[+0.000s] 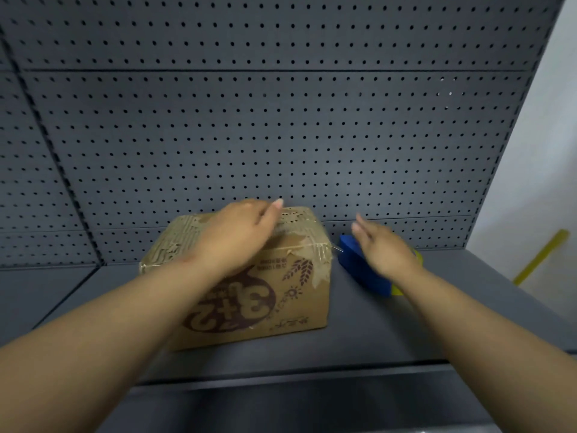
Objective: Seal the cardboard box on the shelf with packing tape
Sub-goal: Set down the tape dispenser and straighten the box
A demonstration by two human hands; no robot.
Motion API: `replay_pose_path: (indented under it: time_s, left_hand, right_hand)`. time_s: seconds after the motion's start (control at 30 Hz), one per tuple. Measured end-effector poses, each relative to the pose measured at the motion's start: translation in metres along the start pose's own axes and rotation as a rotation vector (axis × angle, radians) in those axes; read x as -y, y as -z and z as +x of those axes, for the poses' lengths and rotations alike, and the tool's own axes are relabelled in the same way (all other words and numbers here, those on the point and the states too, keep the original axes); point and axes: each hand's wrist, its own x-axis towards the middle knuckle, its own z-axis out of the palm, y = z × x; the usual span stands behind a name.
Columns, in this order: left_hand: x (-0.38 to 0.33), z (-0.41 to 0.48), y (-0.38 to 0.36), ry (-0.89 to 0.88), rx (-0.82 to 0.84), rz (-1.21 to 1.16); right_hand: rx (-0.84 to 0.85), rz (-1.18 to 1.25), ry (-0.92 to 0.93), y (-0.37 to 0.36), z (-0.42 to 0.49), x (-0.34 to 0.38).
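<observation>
A brown cardboard box (281, 295) with upside-down "3+2" print stands on the dark grey shelf (390, 332). Its top is shut and covered with shiny clear tape. My left hand (240, 235) lies flat on the box top, fingers spread toward the far edge. To the right of the box a blue tape dispenser (362, 270) with a yellow part rests on the shelf. My right hand (384, 248) hovers over the dispenser with fingers apart, blurred, hiding its upper side. A thin strand of tape runs from the box's right corner toward the dispenser.
A grey pegboard back wall (281, 120) rises right behind the box. The shelf's front lip (296, 373) runs below my forearms. At the right, past the shelf's end, a yellow stick (543, 257) leans by a white wall.
</observation>
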Motion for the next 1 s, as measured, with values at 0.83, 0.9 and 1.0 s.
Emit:
replay_pose_path:
  time_s: [0.83, 0.9, 1.0]
  left_hand:
    - [0.119, -0.044, -0.001, 0.595, -0.329, -0.663]
    - [0.118, -0.044, 0.000, 0.597, -0.301, -0.653]
    - [0.116, -0.042, 0.009, 0.634, -0.238, -0.888]
  right_hand:
    - [-0.368, 0.910, -0.422, -0.048, -0.026, 0.112]
    - [-0.326, 0.985, -0.465, -0.044, -0.031, 0.114]
    - [-0.074, 1.312, -0.501, -0.026, -0.041, 0.114]
